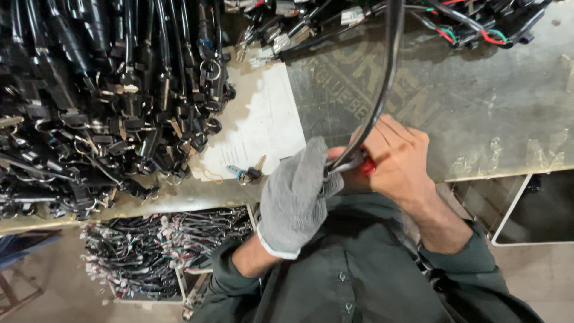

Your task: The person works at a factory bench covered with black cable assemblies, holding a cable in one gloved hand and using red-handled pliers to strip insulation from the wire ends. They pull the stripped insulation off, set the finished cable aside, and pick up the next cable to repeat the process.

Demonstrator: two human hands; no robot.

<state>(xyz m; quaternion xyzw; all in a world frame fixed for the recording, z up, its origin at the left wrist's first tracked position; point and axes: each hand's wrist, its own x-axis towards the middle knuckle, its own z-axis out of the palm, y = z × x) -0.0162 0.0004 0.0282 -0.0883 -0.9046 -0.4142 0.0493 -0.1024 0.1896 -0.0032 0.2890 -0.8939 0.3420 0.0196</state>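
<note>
Both hands, left hand (pixel 297 197) gloved, right hand (pixel 397 158), grip black cable (pixel 382 90).

Single view from a camera worn on the person's head, looking steeply down and slightly forward over the chest onto a metal workbench (pixel 478 107). The lens sits close: the gloved left hand (pixel 296 200) and the bare right hand (pixel 397 161) fill the centre of the frame, just on the near side of the workbench edge. The person's dark shirt (pixel 359 275) occupies the bottom of the frame, nearer than the workbench. The far part of the workbench runs along the top edge. To the left below the workbench edge, the floor is in view. No second view overlaps.
</note>
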